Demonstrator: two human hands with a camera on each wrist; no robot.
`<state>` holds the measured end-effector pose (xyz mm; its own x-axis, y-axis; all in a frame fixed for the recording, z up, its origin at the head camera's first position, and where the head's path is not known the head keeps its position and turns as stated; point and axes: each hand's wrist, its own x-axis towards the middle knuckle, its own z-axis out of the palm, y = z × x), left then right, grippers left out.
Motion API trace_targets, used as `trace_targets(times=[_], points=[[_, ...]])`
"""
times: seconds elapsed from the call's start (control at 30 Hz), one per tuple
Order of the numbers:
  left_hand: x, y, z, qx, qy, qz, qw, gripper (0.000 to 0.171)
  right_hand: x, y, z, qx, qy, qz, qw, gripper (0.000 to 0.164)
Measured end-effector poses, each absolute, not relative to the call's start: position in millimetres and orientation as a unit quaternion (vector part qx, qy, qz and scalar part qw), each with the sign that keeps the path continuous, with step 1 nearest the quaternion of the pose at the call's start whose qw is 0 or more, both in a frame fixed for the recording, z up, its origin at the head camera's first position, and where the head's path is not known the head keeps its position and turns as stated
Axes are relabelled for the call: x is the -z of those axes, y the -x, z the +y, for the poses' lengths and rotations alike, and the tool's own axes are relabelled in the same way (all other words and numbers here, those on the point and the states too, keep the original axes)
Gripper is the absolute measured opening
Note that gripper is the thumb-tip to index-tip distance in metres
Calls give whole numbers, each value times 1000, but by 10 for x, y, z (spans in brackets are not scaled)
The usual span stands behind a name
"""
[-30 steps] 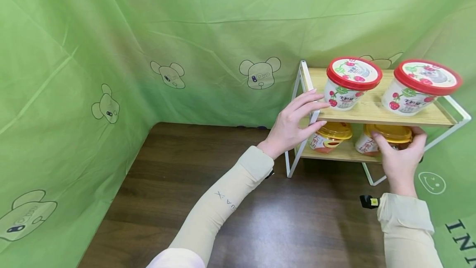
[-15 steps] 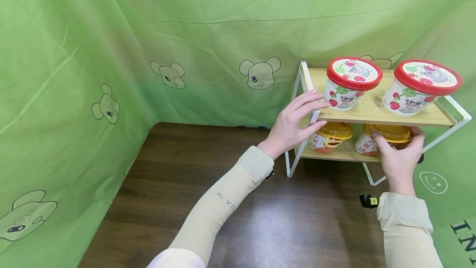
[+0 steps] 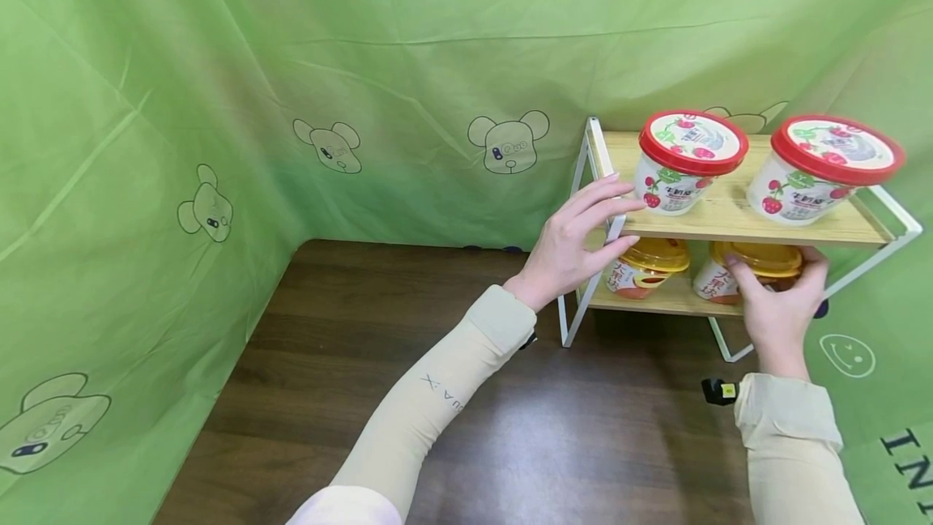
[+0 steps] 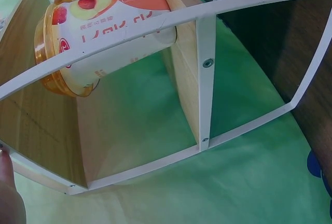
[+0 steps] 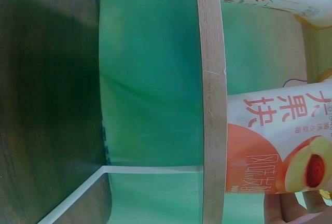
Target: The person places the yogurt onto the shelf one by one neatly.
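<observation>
In the head view, my right hand (image 3: 783, 314) grips a yogurt cup (image 3: 717, 280) with a yellow lid, thumb in front and fingers round its right side. The cup is upright on the lower board of a white-framed shelf rack (image 3: 743, 221); its peach print (image 5: 314, 167) shows in the right wrist view. Left of it stands a matching cup (image 3: 641, 274). My left hand (image 3: 572, 245) holds the rack's left front corner, fingers above the top board and thumb below. Two red-lidded cups, one on the left (image 3: 678, 185) and one on the right (image 3: 794, 189), stand on top.
A green cloth (image 3: 408, 87) with bear outlines hangs behind and at both sides. The rack's white metal legs (image 3: 579, 322) stand on the dark wooden floor (image 3: 350, 347). A slanted bar (image 4: 155, 24) crosses the rack's left side in the left wrist view.
My right hand and the yellow-lidded cup it grips have shifted slightly to the left on the lower board. The left hand and the red-lidded cups keep their places.
</observation>
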<state>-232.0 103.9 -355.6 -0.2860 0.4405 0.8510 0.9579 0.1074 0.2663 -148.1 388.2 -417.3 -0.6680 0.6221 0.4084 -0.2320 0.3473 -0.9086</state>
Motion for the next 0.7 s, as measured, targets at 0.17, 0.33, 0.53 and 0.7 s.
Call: trace_targets(times=[0.17,0.33,0.53,0.7], points=[[3555,2319,1040,426,515,-679,304,38,4191,1488,3895,-549,137,-729,384,74],[3553,2318,1037,425,514,-681,303,37,4166,1483,3894,-558,139,-729,372,74],[3555,2321,1037,424,514,-681,303,38,4152,1448,3889,-609,110,-684,386,62],[3554,2320,1033,426,513,-681,303,37,4126,1431,3904,-579,119,-697,405,43]])
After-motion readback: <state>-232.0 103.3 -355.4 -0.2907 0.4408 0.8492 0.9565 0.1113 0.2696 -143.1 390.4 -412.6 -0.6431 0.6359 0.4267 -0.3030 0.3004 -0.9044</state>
